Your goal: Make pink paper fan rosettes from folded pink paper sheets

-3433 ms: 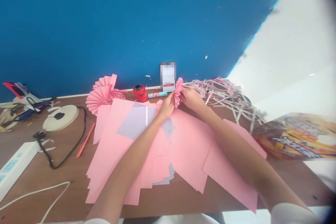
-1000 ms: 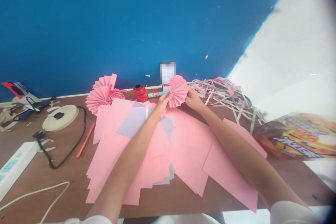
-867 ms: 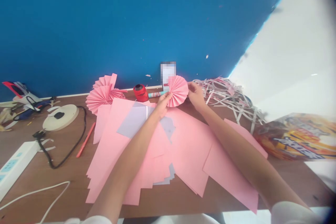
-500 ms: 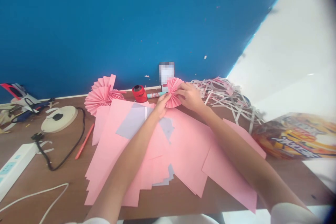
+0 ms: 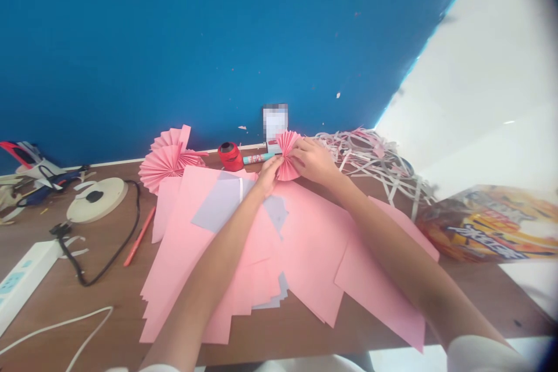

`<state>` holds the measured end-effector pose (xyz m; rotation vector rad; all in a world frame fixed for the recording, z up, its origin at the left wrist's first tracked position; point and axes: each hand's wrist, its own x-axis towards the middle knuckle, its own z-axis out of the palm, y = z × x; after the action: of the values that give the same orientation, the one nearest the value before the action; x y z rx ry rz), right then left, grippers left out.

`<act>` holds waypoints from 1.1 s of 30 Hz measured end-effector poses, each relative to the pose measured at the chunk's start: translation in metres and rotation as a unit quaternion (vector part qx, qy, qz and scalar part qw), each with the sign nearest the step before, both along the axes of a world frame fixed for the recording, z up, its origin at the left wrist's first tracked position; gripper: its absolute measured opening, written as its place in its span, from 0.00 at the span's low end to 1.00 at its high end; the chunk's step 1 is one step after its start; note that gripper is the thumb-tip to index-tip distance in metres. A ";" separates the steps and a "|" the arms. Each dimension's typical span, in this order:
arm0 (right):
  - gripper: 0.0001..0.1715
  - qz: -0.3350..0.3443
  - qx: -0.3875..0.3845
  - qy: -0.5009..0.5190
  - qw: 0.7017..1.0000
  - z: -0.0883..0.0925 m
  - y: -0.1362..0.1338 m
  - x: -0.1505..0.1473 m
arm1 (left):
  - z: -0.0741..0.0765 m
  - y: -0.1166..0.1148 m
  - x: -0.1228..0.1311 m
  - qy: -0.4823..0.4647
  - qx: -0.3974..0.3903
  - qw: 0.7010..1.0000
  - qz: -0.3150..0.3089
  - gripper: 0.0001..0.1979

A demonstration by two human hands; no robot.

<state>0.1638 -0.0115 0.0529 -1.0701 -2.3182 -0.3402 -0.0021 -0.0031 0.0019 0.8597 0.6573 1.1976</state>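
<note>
A small pink pleated paper fan (image 5: 286, 150) is held upright between both hands near the far edge of the brown table (image 5: 108, 290). My left hand (image 5: 267, 173) pinches its lower left edge. My right hand (image 5: 314, 160) covers and grips its right side, fingers curled over the pleats. Beneath my forearms lies a spread of pink paper sheets (image 5: 305, 244), with a grey sheet (image 5: 220, 209) among them.
Finished pink fans (image 5: 168, 157) lie at the back left, next to a red tape roll (image 5: 229, 156) and a glue stick (image 5: 258, 157). Paper strips (image 5: 375, 157) pile at the back right. A power strip (image 5: 21, 279), black cable (image 5: 108, 256), red pen (image 5: 139, 235) and colourful packet (image 5: 488, 226) lie around.
The fan was folded narrow, then spread wide open about a second ago. Since then my right hand has closed in over its right side, and the fan looks narrower.
</note>
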 end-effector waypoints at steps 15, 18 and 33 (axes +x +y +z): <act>0.10 0.004 -0.093 0.074 0.993 -0.013 0.001 -0.010 | -0.003 0.001 0.001 0.015 0.017 1.000 0.005 0.15; 0.08 0.042 -0.132 0.100 0.985 -0.013 0.003 -0.010 | -0.002 0.001 0.001 0.015 0.012 1.000 0.006 0.15; 0.15 -0.101 -0.089 0.087 0.987 -0.021 -0.005 -0.017 | -0.012 0.006 0.004 0.052 0.033 0.998 0.020 0.14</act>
<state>0.1472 -0.0165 0.0318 -1.3695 -2.1204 -0.1098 0.0019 0.0024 -0.0097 0.9733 0.7252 1.2211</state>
